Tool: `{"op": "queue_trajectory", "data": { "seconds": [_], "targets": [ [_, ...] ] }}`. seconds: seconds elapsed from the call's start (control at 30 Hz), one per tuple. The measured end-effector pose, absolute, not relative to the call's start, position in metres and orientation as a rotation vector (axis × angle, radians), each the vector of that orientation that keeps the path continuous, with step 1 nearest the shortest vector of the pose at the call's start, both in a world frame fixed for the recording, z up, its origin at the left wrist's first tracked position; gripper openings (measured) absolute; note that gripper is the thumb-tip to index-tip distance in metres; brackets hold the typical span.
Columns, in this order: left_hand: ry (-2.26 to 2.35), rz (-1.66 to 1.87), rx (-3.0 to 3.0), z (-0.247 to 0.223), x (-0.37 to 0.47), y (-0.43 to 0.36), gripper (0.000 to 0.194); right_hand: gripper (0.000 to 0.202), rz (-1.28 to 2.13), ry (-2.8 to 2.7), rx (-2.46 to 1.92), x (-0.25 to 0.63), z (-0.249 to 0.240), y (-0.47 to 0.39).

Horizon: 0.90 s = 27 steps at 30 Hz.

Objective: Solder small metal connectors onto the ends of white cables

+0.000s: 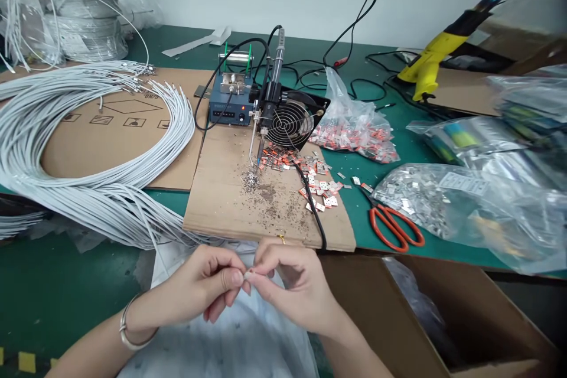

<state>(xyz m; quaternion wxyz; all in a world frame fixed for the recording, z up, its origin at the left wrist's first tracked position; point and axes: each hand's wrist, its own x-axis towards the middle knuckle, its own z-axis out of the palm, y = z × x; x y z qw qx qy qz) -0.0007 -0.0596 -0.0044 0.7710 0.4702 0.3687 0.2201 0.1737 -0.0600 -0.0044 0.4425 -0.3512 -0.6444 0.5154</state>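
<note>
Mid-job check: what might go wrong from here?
The tiny, mostly hidden piece between the left hand and right hand might slip and drop.
The soldering iron may be hot, since the station light glows; touching it risks burns.
The black cable over the cardboard might snag, scattering loose parts.

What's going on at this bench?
A person's left hand and right hand meet in front of the body, thumbs and fingers pinched together; anything between them is too hidden to identify. Ahead, a soldering iron points down at the cardboard beside a fan, with small orange-and-white parts scattered nearby. Looped cables lie to the left. To the right, scissors lie by a bag of small pieces.
</note>
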Motion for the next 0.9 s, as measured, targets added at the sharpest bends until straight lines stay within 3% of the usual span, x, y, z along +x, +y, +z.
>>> {"op": "queue_trajectory", "data": {
  "seconds": [0.2,0.43,0.73,0.9],
  "targets": [
    [0.631,0.576,0.88,-0.015,0.004,-0.06,0.038,0.02,1.362,-1.054,-0.599,0.141,-0.035,-0.069],
    [0.725,0.67,0.919,-0.01,0.004,-0.065,0.038,0.032,1.378,-0.642,-0.538,0.13,-0.032,-0.062],
    [1.019,0.694,1.175,0.007,0.0,-0.062,0.027,0.003,1.297,-1.6,-0.905,0.178,-0.013,-0.058],
    [1.03,0.616,1.257,0.004,-0.001,-0.064,0.025,0.008,1.222,-1.791,-0.986,0.18,0.002,-0.057]
  ]
}}
